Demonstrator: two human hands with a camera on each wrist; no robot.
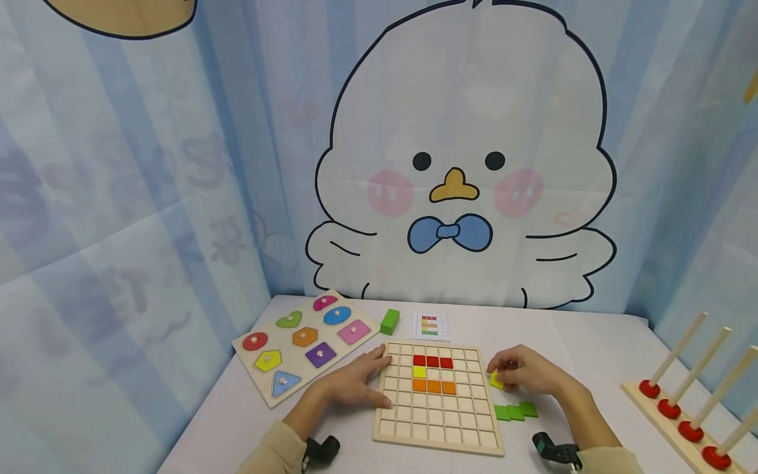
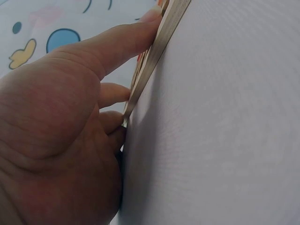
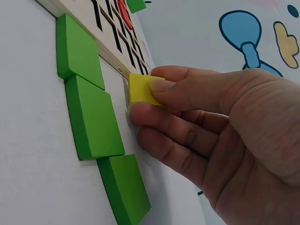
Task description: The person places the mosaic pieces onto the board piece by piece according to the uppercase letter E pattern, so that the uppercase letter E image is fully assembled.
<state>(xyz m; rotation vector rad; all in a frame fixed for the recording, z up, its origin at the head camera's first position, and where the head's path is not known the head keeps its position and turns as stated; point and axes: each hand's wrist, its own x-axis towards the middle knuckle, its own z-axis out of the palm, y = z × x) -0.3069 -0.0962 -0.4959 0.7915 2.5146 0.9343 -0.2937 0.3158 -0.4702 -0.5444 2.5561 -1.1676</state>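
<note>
A wooden grid board (image 1: 438, 418) lies on the table, with red tiles (image 1: 433, 361), one yellow tile (image 1: 420, 372) and orange tiles (image 1: 434, 386) in its cells. My left hand (image 1: 351, 383) rests along the board's left edge, thumb and fingertips touching the rim with the fingers extended. Beyond the right side of the board, my right hand (image 1: 530, 370) pinches another yellow tile (image 3: 143, 89) between thumb and fingers. Below that hand, green tiles (image 1: 515, 412) lie in an overlapping row near the board's right edge.
A knobbed shape puzzle (image 1: 280, 342) lies at the left. Behind the board are a green block (image 1: 389, 322) and a printed pattern card (image 1: 429, 326). At the right stands a peg rack (image 1: 672, 428) with red rings. A patterned curtain (image 1: 462, 263) borders the table's back.
</note>
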